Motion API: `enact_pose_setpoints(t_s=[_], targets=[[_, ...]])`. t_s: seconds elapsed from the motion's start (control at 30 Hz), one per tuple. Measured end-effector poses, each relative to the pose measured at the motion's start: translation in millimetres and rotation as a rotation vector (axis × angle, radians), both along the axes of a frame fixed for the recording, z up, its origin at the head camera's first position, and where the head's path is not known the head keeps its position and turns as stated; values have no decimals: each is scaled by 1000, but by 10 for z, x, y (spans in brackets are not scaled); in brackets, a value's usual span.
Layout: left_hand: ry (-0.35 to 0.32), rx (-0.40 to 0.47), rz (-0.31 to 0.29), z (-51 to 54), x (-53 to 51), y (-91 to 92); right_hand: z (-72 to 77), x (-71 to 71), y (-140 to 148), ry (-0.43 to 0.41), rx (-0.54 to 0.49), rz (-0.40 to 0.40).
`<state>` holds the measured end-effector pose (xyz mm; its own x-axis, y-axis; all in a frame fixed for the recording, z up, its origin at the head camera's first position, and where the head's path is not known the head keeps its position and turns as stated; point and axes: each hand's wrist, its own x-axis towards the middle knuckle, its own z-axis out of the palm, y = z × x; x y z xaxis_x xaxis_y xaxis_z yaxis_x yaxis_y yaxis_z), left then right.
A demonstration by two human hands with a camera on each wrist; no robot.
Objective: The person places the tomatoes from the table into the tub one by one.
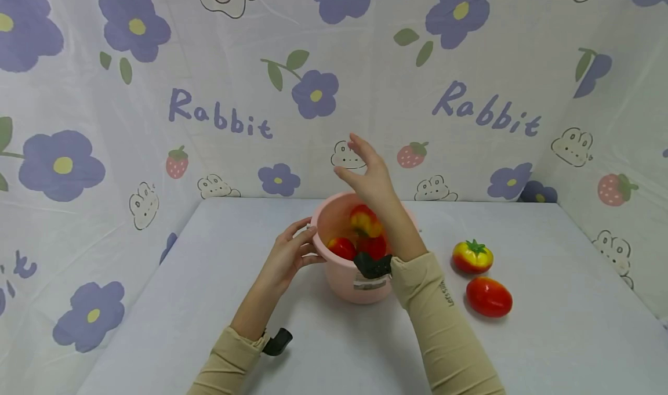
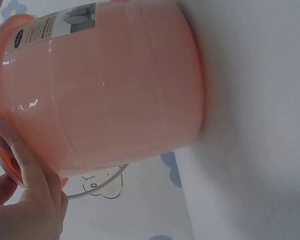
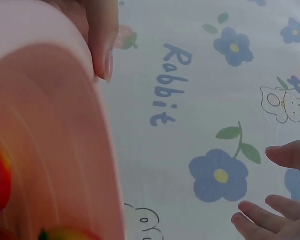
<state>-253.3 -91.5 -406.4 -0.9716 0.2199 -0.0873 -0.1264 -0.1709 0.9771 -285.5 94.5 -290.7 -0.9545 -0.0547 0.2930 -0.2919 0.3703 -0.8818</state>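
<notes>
Bucket (image 1: 341, 280) is pink w/ label (image 1: 370, 281), red/yel. fruit (image 1: 341, 248) inside.

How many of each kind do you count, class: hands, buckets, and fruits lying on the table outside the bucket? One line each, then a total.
Hands: 2 (left hand, right hand)
Buckets: 1 (pink bucket)
Fruits outside: 2 (red-and-yellow fruit, red oval fruit)
Total: 5
</notes>
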Motion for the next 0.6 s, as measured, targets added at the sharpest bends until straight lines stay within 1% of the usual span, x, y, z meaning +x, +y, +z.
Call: enact_pose_setpoints(t_s=[0.27, 0.6], targets=[[-5, -1, 9, 10, -6, 2, -36, -5, 71, -19, 10, -18], [0, -8, 5, 19, -3, 6, -74, 46, 236, -42, 19, -53]])
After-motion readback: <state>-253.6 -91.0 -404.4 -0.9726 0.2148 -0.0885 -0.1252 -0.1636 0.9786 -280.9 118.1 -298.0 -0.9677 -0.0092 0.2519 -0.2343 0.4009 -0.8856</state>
